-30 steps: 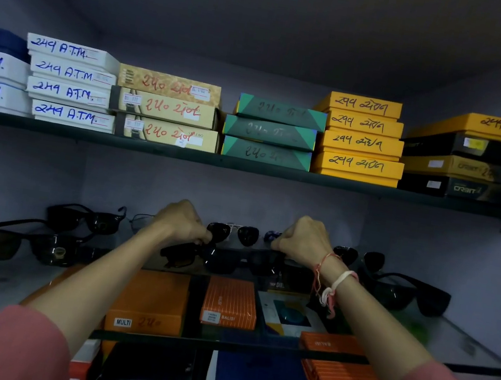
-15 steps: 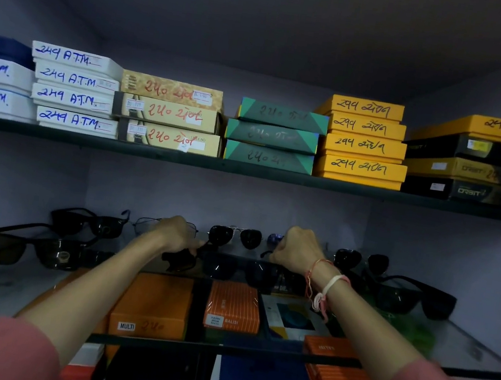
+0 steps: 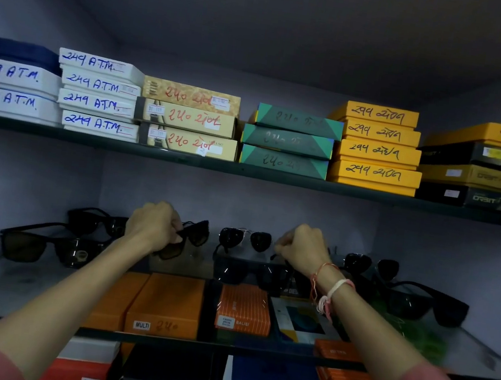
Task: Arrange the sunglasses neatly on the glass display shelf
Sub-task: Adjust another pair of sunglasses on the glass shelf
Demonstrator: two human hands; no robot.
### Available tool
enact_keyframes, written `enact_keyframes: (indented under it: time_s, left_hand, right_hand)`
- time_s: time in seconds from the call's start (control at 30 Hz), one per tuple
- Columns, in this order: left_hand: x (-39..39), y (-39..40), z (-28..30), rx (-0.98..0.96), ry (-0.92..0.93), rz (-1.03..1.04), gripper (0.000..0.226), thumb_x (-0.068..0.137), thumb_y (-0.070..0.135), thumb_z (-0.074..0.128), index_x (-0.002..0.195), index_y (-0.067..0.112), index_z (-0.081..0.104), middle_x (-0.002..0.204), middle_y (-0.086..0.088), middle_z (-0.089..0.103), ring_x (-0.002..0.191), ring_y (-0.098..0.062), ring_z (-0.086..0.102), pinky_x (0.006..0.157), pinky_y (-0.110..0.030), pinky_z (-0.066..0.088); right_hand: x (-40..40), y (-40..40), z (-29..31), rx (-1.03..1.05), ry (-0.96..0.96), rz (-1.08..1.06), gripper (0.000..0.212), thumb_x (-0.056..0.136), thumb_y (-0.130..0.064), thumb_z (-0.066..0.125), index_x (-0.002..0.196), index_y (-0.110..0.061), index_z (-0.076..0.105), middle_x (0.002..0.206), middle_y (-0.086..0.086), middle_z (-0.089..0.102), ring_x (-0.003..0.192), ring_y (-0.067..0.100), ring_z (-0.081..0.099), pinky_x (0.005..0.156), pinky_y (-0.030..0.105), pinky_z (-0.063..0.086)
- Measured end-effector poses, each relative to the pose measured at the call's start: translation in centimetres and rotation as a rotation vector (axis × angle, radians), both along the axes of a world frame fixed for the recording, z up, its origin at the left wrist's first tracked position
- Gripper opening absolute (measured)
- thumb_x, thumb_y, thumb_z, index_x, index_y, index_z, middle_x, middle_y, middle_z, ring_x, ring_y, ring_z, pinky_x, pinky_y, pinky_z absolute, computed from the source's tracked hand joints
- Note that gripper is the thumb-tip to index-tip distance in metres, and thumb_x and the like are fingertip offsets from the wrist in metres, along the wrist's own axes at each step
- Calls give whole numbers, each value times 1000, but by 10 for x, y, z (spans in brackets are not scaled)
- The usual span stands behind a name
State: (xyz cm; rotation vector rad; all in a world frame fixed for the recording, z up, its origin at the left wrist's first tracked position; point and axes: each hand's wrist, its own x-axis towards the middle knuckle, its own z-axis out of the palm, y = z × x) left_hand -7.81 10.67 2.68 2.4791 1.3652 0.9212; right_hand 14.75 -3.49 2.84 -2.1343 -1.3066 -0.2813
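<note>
My left hand (image 3: pixel 152 227) is closed on a pair of brown-lensed dark sunglasses (image 3: pixel 193 236), held tilted just above the glass shelf (image 3: pixel 0 289). My right hand (image 3: pixel 302 248) is a closed fist over the right temple of a wide black pair (image 3: pixel 249 272) standing on the shelf; the fingers are hidden, so the grip is unclear. Aviator sunglasses (image 3: pixel 245 239) stand at the back between my hands. Further pairs rest at the left (image 3: pixel 46 245), back left (image 3: pixel 91 221), back right (image 3: pixel 371 265) and right (image 3: pixel 427 305).
An upper shelf (image 3: pixel 245 169) carries stacks of labelled boxes: white (image 3: pixel 100 96), beige (image 3: pixel 188 118), green (image 3: pixel 289 142), yellow (image 3: pixel 378 150), black and yellow (image 3: pixel 486 166). Under the glass lie orange boxes (image 3: pixel 167 304) and other boxes. Side walls close in left and right.
My left hand has lifted the brown-lensed pair up and tilted it. My right hand has barely shifted. The view has dipped a little.
</note>
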Motion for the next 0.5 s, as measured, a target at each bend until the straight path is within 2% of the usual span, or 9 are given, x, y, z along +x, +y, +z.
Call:
enact_keyframes:
  time_s: [0.07, 0.13, 0.17, 0.23, 0.3, 0.4, 0.5]
  left_hand:
    - [-3, -10, 2, 78, -69, -101, 25, 73, 19, 80, 98, 17, 76, 99, -4, 76, 93, -19, 69, 81, -31, 56]
    - [-4, -24, 6, 136, -94, -221, 25, 72, 18, 80, 97, 18, 77, 95, -2, 78, 89, -15, 70, 80, -30, 56]
    - [-4, -30, 8, 164, -95, -259, 25, 72, 19, 80, 97, 19, 78, 95, -1, 78, 88, -13, 70, 80, -29, 56]
    - [-4, -41, 12, 228, -93, -285, 25, 73, 22, 79, 98, 21, 78, 96, 1, 78, 88, -12, 70, 79, -29, 56]
    - [-7, -46, 13, 265, -85, -297, 24, 73, 24, 79, 98, 24, 78, 97, 2, 78, 87, -12, 69, 77, -29, 56]
    - [-15, -44, 13, 213, -95, -356, 22, 73, 21, 80, 95, 23, 79, 94, 3, 78, 83, -8, 68, 73, -22, 51]
    - [-26, -38, 14, 147, -156, -423, 18, 73, 27, 79, 90, 21, 80, 90, 2, 79, 86, -8, 69, 76, -24, 55]
  right_hand:
    - [-10, 2, 5, 131, 6, 57, 24, 85, -24, 64, 100, -10, 77, 99, 12, 77, 94, 27, 70, 82, 32, 56]
    - [-24, 3, 13, 161, 83, 168, 32, 92, -34, 58, 107, -13, 75, 102, 9, 76, 96, 23, 70, 78, 24, 50]
    - [-31, 4, 17, 135, 133, 224, 38, 93, -40, 55, 109, -12, 74, 101, 8, 76, 91, 21, 70, 77, 22, 48]
    - [-44, 5, 22, 70, 218, 296, 43, 90, -47, 56, 104, -12, 76, 85, 5, 76, 69, 13, 68, 66, 20, 51]
    - [-47, 6, 23, 72, 266, 332, 37, 83, -43, 67, 98, -11, 78, 72, -3, 73, 56, 8, 63, 62, 20, 55]
    - [-46, 8, 24, 123, 265, 325, 28, 75, -33, 79, 86, -8, 81, 84, 5, 79, 62, 15, 68, 73, 32, 60]
    - [-51, 7, 27, 88, 212, 370, 26, 75, -29, 79, 85, -5, 80, 87, 8, 80, 65, 15, 71, 74, 25, 61]
